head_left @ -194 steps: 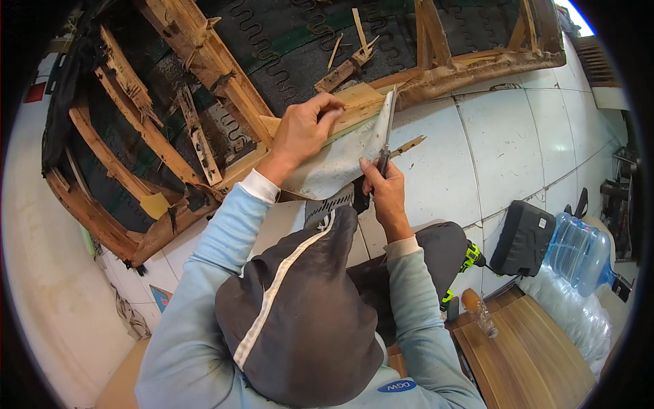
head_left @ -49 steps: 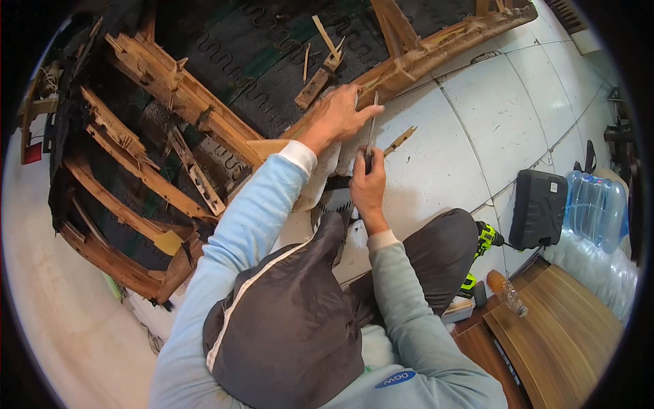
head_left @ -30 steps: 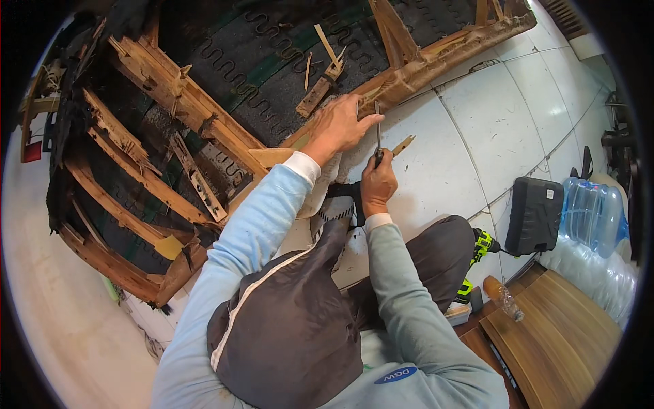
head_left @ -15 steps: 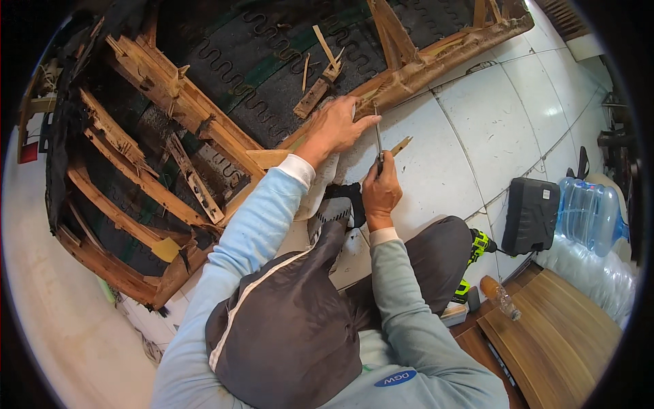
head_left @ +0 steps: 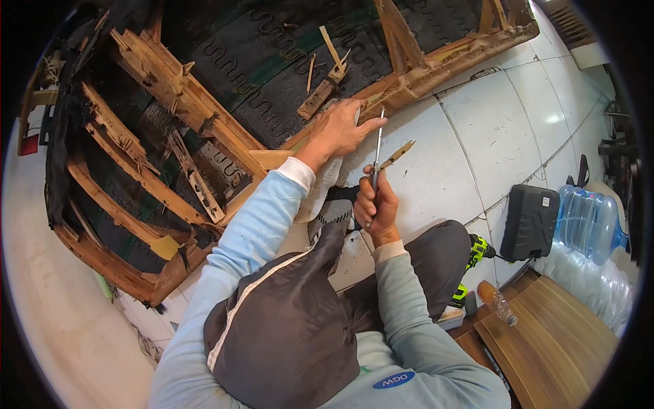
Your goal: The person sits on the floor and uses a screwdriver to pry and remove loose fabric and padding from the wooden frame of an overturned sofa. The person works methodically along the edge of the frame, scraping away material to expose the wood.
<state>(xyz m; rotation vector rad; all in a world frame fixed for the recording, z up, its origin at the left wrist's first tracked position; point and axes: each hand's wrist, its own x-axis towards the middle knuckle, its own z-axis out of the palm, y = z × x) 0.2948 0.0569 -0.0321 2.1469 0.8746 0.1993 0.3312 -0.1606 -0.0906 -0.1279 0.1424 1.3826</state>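
My right hand (head_left: 379, 204) is closed around the handle of a screwdriver (head_left: 379, 143). Its metal shaft points up and away, and the tip stands near my left thumb, apart from the wooden rail (head_left: 409, 83). My left hand (head_left: 338, 131) lies at the near edge of an upturned sofa frame, gripping a loose pale fabric cover (head_left: 320, 191); its thumb stretches out to the right and its fingertips are partly hidden. Just past my right hand, a splintered wood strip (head_left: 398, 154) appears to lie on the tiles. Another broken wood piece (head_left: 320, 95) rests on the black lining inside the frame.
The frame's cracked slats (head_left: 146, 180) and zigzag springs (head_left: 228, 65) spread at left and top. Right of my knee are a green drill (head_left: 481, 249), a black case (head_left: 528, 221), a large blue water bottle (head_left: 589, 221), a small plastic bottle (head_left: 497, 301) and brown wooden boards (head_left: 552, 334).
My right hand has drawn the screwdriver back toward me, so its tip has come away from the rail and more shaft shows. My left hand stays in nearly the same place.
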